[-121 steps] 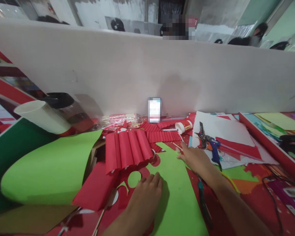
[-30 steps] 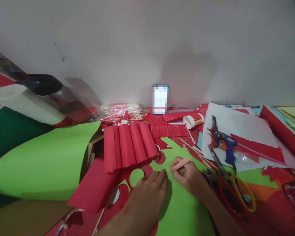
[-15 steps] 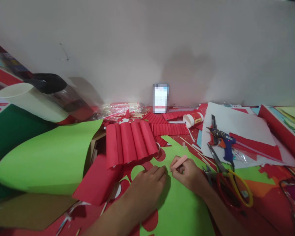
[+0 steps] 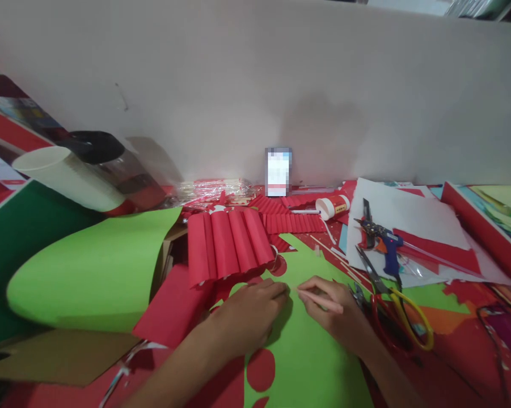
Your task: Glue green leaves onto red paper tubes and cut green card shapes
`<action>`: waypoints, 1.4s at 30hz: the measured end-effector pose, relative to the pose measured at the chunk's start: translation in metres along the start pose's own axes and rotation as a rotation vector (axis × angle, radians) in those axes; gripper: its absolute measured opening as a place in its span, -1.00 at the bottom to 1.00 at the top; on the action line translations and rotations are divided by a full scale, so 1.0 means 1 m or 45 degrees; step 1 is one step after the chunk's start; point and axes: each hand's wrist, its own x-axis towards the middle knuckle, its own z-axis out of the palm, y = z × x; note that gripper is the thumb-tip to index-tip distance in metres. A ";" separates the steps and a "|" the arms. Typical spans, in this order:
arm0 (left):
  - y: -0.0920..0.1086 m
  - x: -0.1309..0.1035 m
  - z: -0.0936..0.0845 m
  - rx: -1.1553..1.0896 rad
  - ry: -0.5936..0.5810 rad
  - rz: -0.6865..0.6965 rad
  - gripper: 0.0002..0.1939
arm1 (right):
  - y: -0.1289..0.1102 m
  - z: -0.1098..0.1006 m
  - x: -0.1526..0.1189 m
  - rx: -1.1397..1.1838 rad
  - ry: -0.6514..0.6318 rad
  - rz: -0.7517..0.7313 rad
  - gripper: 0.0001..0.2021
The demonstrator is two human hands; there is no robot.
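Note:
A sheet of bright green card lies before me, with round red patches along its left side that look like cut-out holes. My left hand rests on the card with its fingers laid down flat, holding nothing that I can see. Close to its right, my right hand is closed in a pen grip around a slim pink craft knife. The knife's tip points left at the card, near my left fingertips; its blade is too small to make out. A pleated red paper piece lies just beyond my left hand.
Scissors and a blue glue gun lie to the right. A red-and-white glue bottle lies behind the card. A phone stands against the wall. Rolled green card sits on the left beside a clear, dark-topped bottle.
The pink craft knife has tipped from pointing up and right to lying lower across my right hand. My left hand stays on the card. The view has shifted slightly.

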 end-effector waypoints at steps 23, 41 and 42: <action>-0.003 0.001 0.003 0.012 0.023 0.018 -0.49 | 0.017 0.009 -0.008 0.093 -0.007 0.076 -0.94; -0.022 0.004 0.015 -0.234 0.144 0.143 -0.42 | 0.020 0.009 -0.009 0.145 -0.032 0.088 -0.95; -0.022 0.004 0.014 -0.240 0.140 0.142 -0.43 | 0.020 0.009 -0.009 0.137 -0.035 0.079 -0.95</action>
